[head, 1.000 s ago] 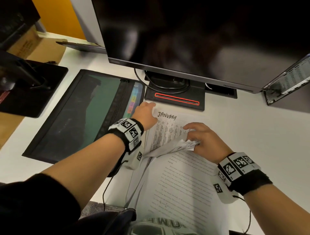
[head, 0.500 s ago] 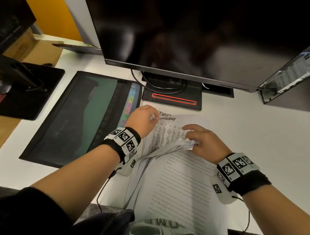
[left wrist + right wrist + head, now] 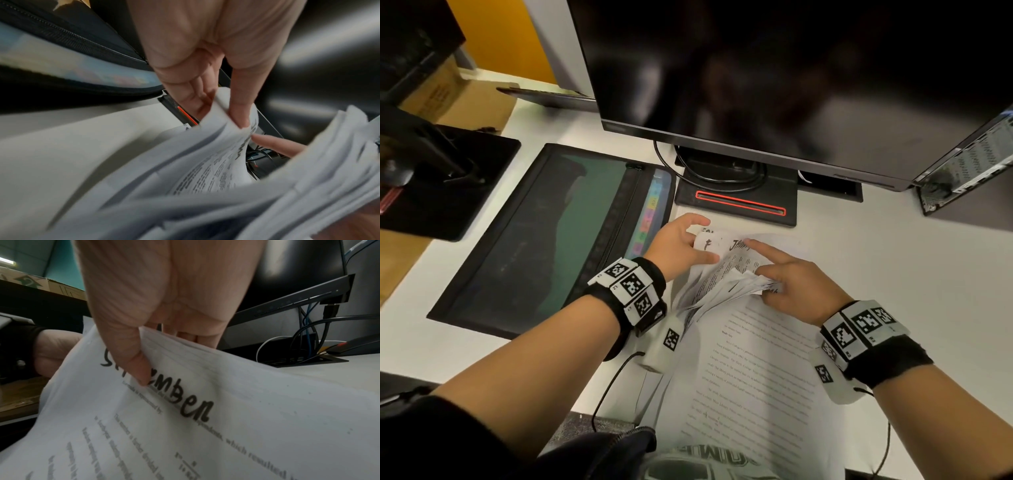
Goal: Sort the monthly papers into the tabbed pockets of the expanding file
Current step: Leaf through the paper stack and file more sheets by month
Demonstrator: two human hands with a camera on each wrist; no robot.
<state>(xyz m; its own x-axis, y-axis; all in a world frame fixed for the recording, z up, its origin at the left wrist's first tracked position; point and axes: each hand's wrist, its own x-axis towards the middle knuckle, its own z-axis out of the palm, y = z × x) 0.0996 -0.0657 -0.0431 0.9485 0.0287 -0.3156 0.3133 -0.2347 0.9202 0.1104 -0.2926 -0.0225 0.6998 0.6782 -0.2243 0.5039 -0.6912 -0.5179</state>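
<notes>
Left hand [image 3: 681,245], flat on the page a second ago, now pinches and curls up the top corner of a white printed sheet [image 3: 709,244] at frame centre, while right hand [image 3: 789,279] grips the folded-back stack of white papers [image 3: 736,286], its forefinger now extended, beside the black zippered expanding file [image 3: 551,236] lying centre-left.
</notes>
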